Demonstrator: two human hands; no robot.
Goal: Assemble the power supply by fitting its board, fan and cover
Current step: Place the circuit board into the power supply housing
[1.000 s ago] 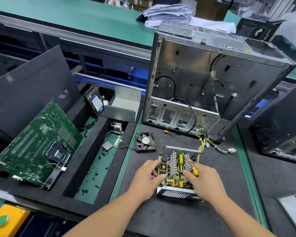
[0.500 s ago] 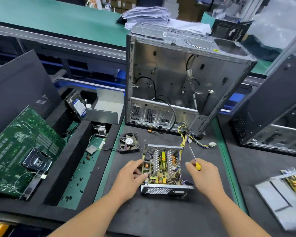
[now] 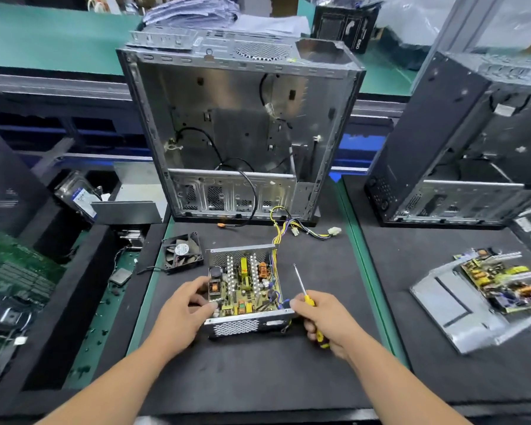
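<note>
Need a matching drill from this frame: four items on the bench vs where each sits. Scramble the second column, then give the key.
Things:
1. Yellow-handled screwdriver
2. Small black square fan
3. Open silver metal computer case
4. Yellow and black wire bundle with white connectors

Places:
A. Standing upright behind the open power supply box
B. Lying on the dark mat, left of the box
C. Gripped in the right hand
D. Running from the box's far right corner toward the case

Pairs: 1-C, 2-B, 3-A, 4-D
</note>
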